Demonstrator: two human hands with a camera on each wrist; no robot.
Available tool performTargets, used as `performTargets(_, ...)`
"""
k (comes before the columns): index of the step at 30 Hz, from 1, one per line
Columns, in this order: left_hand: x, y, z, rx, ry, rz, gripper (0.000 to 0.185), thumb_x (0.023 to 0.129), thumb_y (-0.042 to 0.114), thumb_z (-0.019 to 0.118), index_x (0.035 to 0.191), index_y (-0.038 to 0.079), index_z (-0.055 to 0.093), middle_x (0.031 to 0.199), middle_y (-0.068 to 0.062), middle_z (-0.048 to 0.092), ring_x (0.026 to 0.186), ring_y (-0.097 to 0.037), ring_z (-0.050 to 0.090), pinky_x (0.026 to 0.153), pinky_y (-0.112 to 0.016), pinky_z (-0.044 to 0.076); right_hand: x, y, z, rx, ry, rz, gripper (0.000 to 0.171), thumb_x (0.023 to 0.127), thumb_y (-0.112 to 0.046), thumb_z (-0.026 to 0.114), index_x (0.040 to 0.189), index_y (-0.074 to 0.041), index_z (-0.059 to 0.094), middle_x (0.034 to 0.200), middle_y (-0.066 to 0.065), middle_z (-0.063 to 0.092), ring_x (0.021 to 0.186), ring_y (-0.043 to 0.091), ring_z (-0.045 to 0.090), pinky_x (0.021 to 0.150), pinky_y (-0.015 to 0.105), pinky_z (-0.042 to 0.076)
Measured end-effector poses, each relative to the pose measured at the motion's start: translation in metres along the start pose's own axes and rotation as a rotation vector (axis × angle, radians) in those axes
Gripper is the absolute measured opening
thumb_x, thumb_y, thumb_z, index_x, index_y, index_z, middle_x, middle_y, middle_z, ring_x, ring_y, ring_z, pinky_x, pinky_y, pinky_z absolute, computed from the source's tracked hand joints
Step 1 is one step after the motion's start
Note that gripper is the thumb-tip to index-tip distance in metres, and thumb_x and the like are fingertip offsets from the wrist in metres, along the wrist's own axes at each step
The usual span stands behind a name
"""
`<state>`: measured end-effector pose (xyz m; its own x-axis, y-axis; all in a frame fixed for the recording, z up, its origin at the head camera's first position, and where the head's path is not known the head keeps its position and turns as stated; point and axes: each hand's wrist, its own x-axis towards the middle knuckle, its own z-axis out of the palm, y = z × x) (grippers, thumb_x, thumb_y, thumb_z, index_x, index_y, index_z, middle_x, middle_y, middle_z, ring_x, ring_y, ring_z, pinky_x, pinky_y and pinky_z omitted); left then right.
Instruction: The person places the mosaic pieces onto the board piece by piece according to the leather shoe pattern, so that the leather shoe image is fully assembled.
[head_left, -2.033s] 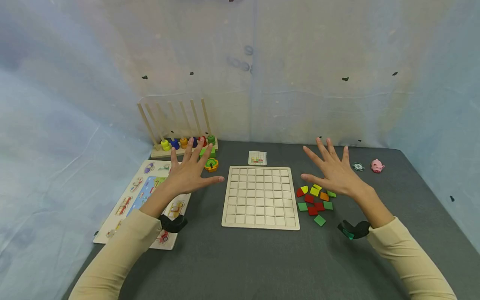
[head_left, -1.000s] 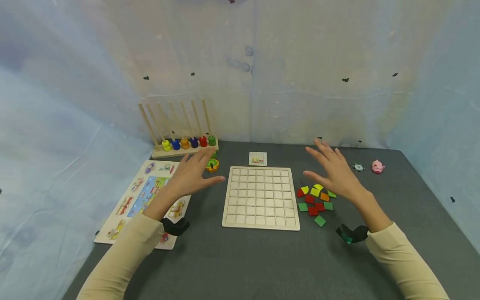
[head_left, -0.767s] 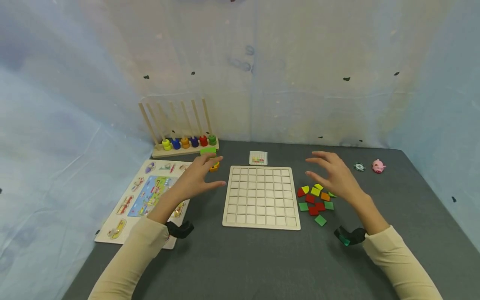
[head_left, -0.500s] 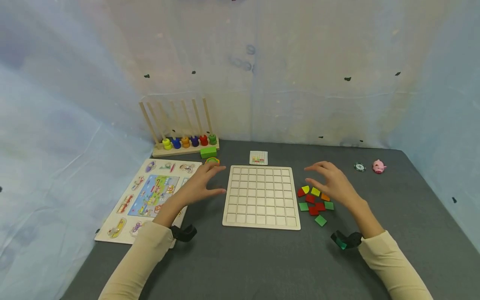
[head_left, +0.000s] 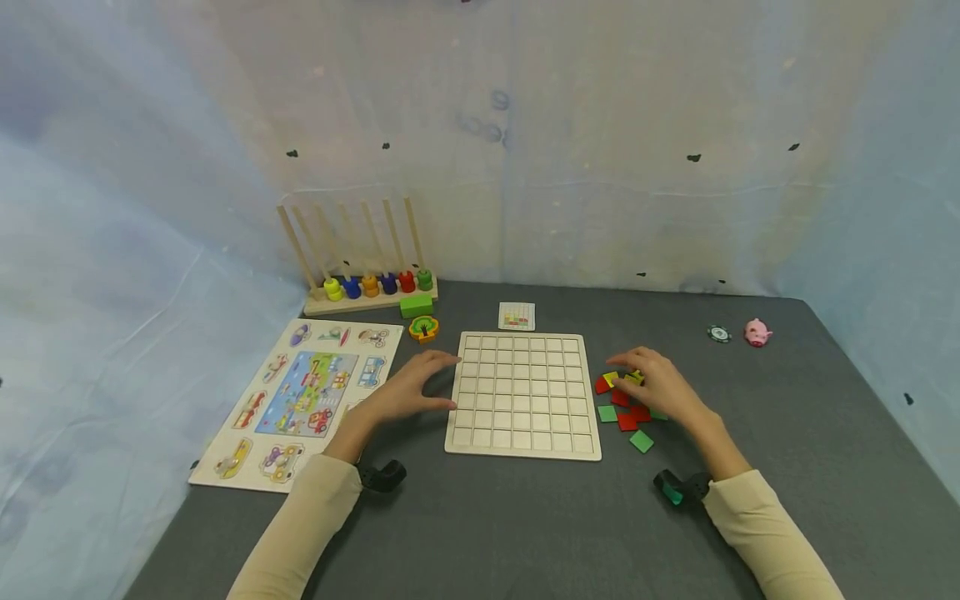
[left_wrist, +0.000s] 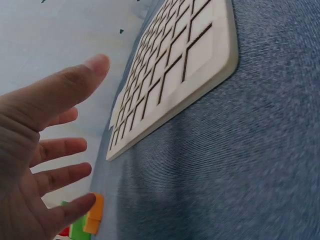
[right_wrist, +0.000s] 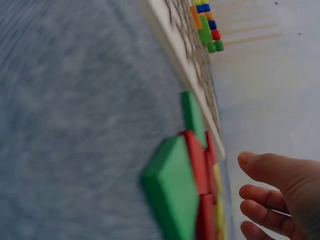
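Note:
A pale wooden grid board (head_left: 522, 392) lies flat in the middle of the grey table (head_left: 480, 517). My left hand (head_left: 411, 392) rests open just off its left edge, fingers spread and holding nothing; in the left wrist view the left hand (left_wrist: 45, 150) hovers beside the grid board (left_wrist: 170, 70). A heap of small coloured tiles (head_left: 628, 419) lies to the board's right. My right hand (head_left: 654, 390) is low over the heap, fingertips at a yellow tile (head_left: 634, 377). In the right wrist view the right hand (right_wrist: 280, 195) hangs loosely curled above green and red tiles (right_wrist: 172, 187).
At the back left stand a wooden ring stacker (head_left: 360, 287), a green block (head_left: 416, 306) and a tree piece (head_left: 423, 328). A vehicle puzzle (head_left: 300, 400) lies left. A pattern card (head_left: 516, 316) lies behind the board. A chip (head_left: 717, 334) and a pink pig (head_left: 757, 332) sit far right.
Both hands came down from a raised, spread pose and drew nearer to me. The left settled beside the board's left edge; the right lowered onto the tile heap.

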<state>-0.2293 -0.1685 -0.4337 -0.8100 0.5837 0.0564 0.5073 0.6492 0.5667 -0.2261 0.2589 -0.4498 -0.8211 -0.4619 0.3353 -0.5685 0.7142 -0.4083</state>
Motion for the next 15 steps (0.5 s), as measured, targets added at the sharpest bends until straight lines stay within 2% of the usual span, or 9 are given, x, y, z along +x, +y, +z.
performTargets(6,0.004,-0.006,0.01,0.008,0.0,0.008,0.073,0.079,0.035,0.074,0.14,0.01,0.042,0.14,-0.011,0.04,0.13,-0.029,0.035,0.105,-0.049,0.031,-0.004,0.01,0.009,-0.026,0.002,0.027,0.033,0.083,-0.014,0.071,0.113,0.0,0.066,0.099,0.016,0.06,0.082,0.026,0.054,0.067,0.039,0.044)
performTargets(10,0.005,-0.008,0.015,0.008,-0.02,-0.006,0.077,0.077,0.039,0.075,0.14,0.009,0.042,0.141,-0.011,0.039,0.131,-0.028,0.036,0.105,-0.048,0.031,-0.005,0.013,0.012,-0.036,0.004,0.037,0.033,0.084,-0.014,0.07,0.113,0.001,0.065,0.1,0.017,0.06,0.084,0.027,0.054,0.069,0.042,0.044)
performTargets(15,0.005,-0.009,0.019,-0.01,-0.055,-0.013,0.078,0.076,0.036,0.077,0.14,0.007,0.042,0.143,-0.012,0.037,0.132,-0.029,0.034,0.106,-0.048,0.03,-0.005,0.013,0.014,-0.047,0.002,0.041,0.027,0.084,-0.012,0.069,0.108,0.001,0.067,0.1,0.016,0.061,0.086,0.028,0.054,0.07,0.043,0.043)
